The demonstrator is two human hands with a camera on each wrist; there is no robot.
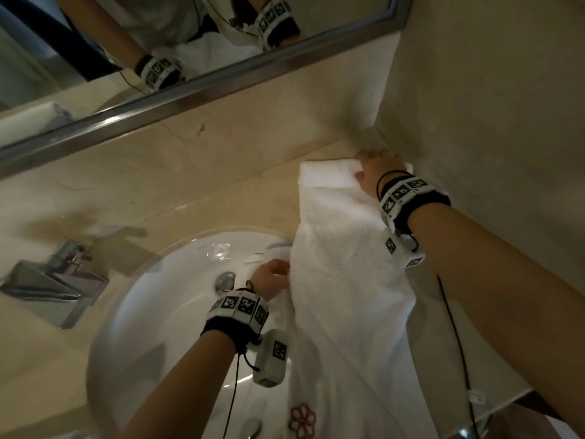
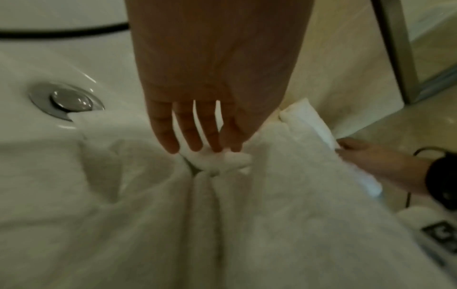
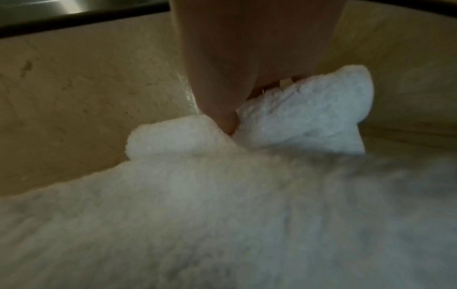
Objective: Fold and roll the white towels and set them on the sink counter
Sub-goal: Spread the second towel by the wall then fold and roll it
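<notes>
Right hand (image 1: 376, 172): fingers clamped on far end of white towel (image 1: 345, 248), pinning it in counter (image 1: 221, 198) corner as anchor. Left hand (image 1: 273, 277): pinches bunched edge over sink basin (image 1: 152, 299), likely pulling cloth taut for folding.

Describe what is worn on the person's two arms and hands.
Both forearms are bare, with no sleeves or gloves. The left hand and right hand each have a black wristband ringed with white blocks bearing black square markers. A white camera box hangs under the left wrist, a thin black cable trailing from each band.
</notes>
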